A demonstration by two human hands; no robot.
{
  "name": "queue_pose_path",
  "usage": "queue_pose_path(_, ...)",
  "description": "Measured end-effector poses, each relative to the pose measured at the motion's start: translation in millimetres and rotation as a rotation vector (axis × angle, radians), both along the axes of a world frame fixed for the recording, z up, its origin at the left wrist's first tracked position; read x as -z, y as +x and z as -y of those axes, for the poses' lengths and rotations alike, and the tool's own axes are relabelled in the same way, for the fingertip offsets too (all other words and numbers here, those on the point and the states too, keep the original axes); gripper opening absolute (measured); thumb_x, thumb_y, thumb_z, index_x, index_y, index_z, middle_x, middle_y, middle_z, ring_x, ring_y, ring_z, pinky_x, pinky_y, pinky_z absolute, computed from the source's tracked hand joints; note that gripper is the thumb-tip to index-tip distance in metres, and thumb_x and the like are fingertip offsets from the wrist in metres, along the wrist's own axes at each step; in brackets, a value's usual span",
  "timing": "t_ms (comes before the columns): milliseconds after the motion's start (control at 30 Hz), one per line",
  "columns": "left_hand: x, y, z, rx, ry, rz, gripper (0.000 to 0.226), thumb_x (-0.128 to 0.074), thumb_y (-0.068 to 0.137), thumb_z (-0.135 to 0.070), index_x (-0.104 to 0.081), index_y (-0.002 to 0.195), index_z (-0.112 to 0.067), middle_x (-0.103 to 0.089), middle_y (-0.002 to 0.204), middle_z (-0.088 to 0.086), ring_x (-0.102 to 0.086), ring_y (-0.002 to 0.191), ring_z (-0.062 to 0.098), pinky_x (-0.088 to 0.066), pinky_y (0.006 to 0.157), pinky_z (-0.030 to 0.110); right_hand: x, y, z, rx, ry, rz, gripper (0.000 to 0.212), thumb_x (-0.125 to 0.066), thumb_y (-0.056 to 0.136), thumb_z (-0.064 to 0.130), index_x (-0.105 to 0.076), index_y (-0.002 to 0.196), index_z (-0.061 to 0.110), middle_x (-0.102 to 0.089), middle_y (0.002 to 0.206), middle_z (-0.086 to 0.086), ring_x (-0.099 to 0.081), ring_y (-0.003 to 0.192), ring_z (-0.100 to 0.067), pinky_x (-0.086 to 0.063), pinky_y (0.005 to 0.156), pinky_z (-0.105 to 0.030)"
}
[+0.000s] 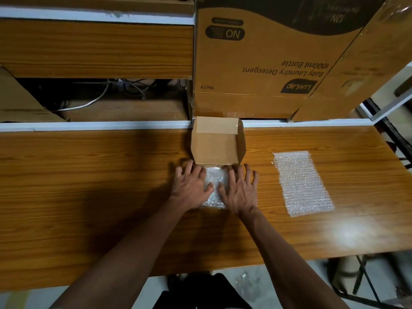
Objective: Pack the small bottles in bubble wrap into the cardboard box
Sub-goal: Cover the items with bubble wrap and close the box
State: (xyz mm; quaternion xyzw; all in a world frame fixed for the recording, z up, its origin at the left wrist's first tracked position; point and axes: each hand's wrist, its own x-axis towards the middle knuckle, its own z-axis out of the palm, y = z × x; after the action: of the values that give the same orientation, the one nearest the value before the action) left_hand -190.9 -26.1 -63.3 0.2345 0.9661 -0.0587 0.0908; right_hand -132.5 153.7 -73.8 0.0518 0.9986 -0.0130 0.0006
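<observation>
bubble wrap bundle (213,188) | long axis toward cardboard box (217,141) | flat hands pressing

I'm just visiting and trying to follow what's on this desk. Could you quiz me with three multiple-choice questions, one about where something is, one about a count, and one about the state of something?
1. Where is the spare flat sheet of bubble wrap?
A. Inside the small box
B. On the table to the right of the hands
C. On the shelf above

2. How many pieces of bubble wrap show on the wooden table?
A. One
B. Two
C. Four

3. What state is the small cardboard box in?
A. Open and empty
B. Taped shut
C. Crushed flat

Answers:
1 B, the sheet lies alone on the table, apart from both hands.
2 B, the flat sheet and the bubble wrap bundle pressed under the left hand and right hand.
3 A, its bare inside shows, with nothing in it.
</observation>
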Motion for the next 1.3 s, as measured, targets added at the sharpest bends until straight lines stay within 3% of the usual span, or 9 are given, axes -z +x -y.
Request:
queue_pose_path(167,-3,8,-2,-0.024,-0.005,-0.007,0.073,-0.023,0.103,-0.064,-0.041,0.157,-0.017,-0.04,0.156,0.01,-0.026,0.148,0.033,-0.029,0.107,0.055,-5,-14,-2,-0.305,-0.003,-0.031,0.074,-0.037,0.105,0.042,-0.014,0.168,0.009,-0.016,0.174,-0.016,-0.021,0.158,-0.036,-0.017,0.129,-0.054)
queue_pose_path(367,5,19,-4,0.01,0.017,-0.073,0.072,-0.018,0.105,-0.054,-0.043,0.157,-0.01,-0.044,0.157,0.012,-0.033,0.148,0.029,-0.032,0.109,0.054,18,-23,0,-0.282,-0.1,0.126,0.072,-0.015,0.11,0.048,0.002,0.168,0.009,0.012,0.175,-0.012,0.009,0.163,-0.027,-0.011,0.131,-0.052)
queue_pose_path(500,9,21,-1,0.043,0.032,-0.089,0.073,-0.013,0.104,-0.05,-0.041,0.159,-0.011,-0.045,0.162,0.01,-0.034,0.153,0.025,-0.031,0.114,0.056,20,-22,0,-0.275,-0.097,0.107,0.073,-0.012,0.109,0.049,0.002,0.167,0.007,0.015,0.174,-0.013,0.012,0.162,-0.03,-0.008,0.132,-0.051)
queue_pose_path(633,8,23,-4,0.002,0.034,-0.08,0.071,-0.021,0.104,-0.051,-0.036,0.162,-0.014,-0.041,0.166,0.007,-0.028,0.156,0.026,-0.028,0.115,0.059,22,-21,-2,-0.266,-0.078,0.109,0.074,-0.013,0.108,0.051,0.004,0.168,0.011,0.019,0.174,-0.01,0.015,0.161,-0.033,-0.005,0.131,-0.053)
queue_pose_path(900,1,6,-6,-0.022,0.014,-0.043,0.067,-0.03,0.1,-0.059,-0.045,0.155,-0.024,-0.045,0.157,0.001,-0.027,0.147,0.032,-0.027,0.109,0.062,22,-17,-4,-0.2,-0.087,0.1,0.073,-0.015,0.106,0.052,0.013,0.167,0.022,0.028,0.172,-0.003,0.023,0.159,-0.036,0.001,0.13,-0.057)
queue_pose_path(1000,-3,1,-10,-0.044,0.036,-0.002,0.064,-0.03,0.102,-0.059,-0.043,0.155,-0.026,-0.042,0.158,0.0,-0.023,0.148,0.032,-0.027,0.11,0.062,22,-16,-4,-0.192,-0.093,0.09,0.074,-0.016,0.106,0.053,0.013,0.167,0.023,0.027,0.173,-0.004,0.023,0.159,-0.036,0.002,0.13,-0.057)
queue_pose_path(1133,-9,6,-15,-0.029,-0.01,-0.061,0.06,-0.031,0.102,-0.057,-0.052,0.146,-0.022,-0.052,0.151,0.004,-0.028,0.146,0.033,-0.028,0.109,0.059,24,-16,-4,-0.175,-0.086,0.097,0.076,-0.016,0.105,0.052,0.017,0.166,0.019,0.027,0.173,-0.005,0.024,0.159,-0.034,0.0,0.13,-0.057)
queue_pose_path(1300,-5,12,-17,-0.028,0.046,-0.086,0.059,-0.04,0.102,-0.055,-0.037,0.158,-0.035,-0.049,0.152,0.005,-0.033,0.14,0.032,-0.027,0.107,0.057,24,-17,-2,-0.15,-0.086,0.093,0.081,-0.018,0.103,0.051,0.019,0.165,0.013,0.024,0.173,-0.008,0.023,0.16,-0.032,0.0,0.131,-0.056)
